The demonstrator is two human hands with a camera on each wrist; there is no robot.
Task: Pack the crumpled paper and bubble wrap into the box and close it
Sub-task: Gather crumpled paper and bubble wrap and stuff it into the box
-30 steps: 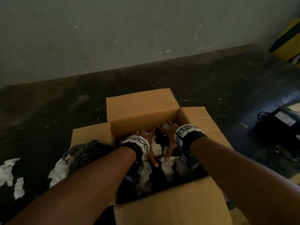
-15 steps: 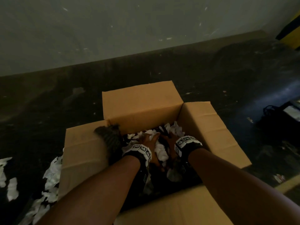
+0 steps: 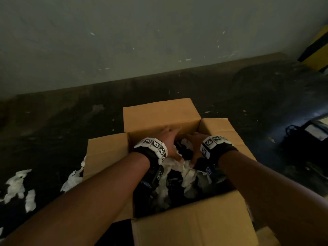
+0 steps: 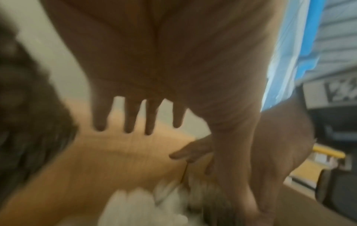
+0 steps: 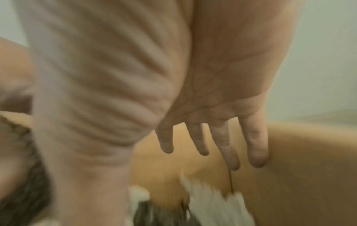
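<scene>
An open cardboard box [image 3: 191, 226] stands on the dark floor with its flaps spread outward. White crumpled paper [image 3: 179, 166] and dark wrap [image 3: 177, 194] fill its inside. Both my hands are in the box near the far wall. My left hand [image 3: 169, 139] reaches toward the far flap [image 3: 159, 114], its fingers [image 4: 129, 120] straight and spread over cardboard, holding nothing. My right hand [image 3: 194, 142] lies beside it, fingers [image 5: 222, 143] straight by the box's inner corner, also holding nothing. Blurred white paper [image 5: 214, 203] shows below them.
Torn white paper scraps [image 3: 16, 183] lie on the floor left of the box, with more [image 3: 72, 178] by its left flap. A black device with cables [image 3: 305, 139] sits at the right. A yellow-and-black object [image 3: 317, 50] stands by the wall.
A dark wad at the left flap went into the box. Both hands have come up off the filling in the middle and moved forward to the far wall.
</scene>
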